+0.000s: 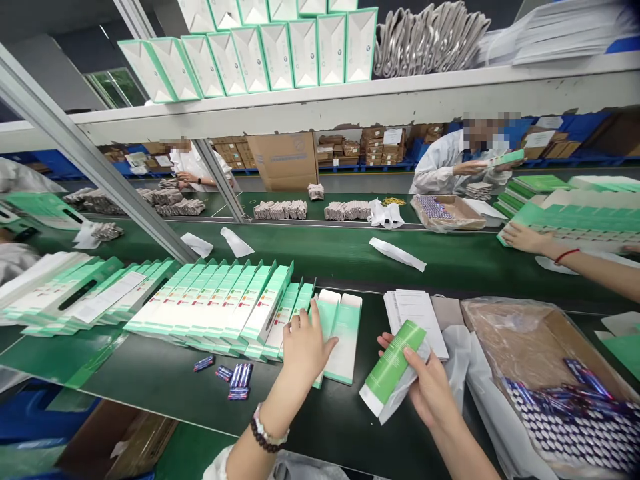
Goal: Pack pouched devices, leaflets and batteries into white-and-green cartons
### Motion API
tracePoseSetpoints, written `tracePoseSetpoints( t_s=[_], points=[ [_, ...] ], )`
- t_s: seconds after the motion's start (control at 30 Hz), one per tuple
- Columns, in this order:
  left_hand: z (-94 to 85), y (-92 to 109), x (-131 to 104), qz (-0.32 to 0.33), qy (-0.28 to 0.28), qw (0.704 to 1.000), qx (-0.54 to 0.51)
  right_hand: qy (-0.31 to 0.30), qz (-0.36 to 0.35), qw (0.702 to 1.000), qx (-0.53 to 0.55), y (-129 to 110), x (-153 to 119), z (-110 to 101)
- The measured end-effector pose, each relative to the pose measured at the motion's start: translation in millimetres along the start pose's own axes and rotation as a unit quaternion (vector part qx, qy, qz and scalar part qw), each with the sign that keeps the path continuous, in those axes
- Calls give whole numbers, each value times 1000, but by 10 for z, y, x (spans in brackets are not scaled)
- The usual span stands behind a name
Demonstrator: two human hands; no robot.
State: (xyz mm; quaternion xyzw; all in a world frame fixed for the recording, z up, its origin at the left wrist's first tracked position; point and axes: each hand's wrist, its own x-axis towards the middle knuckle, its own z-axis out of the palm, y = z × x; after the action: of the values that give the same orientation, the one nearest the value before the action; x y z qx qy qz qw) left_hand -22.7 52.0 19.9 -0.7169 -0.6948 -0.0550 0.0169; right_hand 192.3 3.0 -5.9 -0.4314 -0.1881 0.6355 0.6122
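Note:
My left hand (306, 343), a beaded bracelet on its wrist, has its fingers spread over the right end of a row of open green and white boxes (213, 300). Two more flat boxes (345, 337) lie just right of it. My right hand (433, 383) holds a green booklet (395, 360) together with a white sleeve, thumb on top, above the dark green work surface. Behind it lies a stack of white printed sheets (415, 317). Several blue batteries (241, 375) rest on the surface left of my left wrist.
A plastic-lined carton (545, 333) of batteries stands at the right. A metal post (100, 160) and an overhead shelf (320, 110) cross the view. Beyond the green belt (320, 250), people work; another person's hand (530, 237) touches boxes at the right.

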Motion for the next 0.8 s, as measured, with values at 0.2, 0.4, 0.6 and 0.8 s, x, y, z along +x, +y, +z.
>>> tracePoseSetpoints(
  t_s=[0.2,0.4,0.6,0.8],
  points=[
    [22,154,-41,35,-14,999,-25,26,-60,996,61,-310,126,6],
    [-129,262,-510,228,37,958,-168,-13,-130,990,60,-860,250,88],
    [-88,338,-671,267,56,938,-213,-19,-91,996,15,-724,350,80],
    [20,421,-683,250,81,936,-233,23,-106,991,-77,-429,292,5]
  ],
)
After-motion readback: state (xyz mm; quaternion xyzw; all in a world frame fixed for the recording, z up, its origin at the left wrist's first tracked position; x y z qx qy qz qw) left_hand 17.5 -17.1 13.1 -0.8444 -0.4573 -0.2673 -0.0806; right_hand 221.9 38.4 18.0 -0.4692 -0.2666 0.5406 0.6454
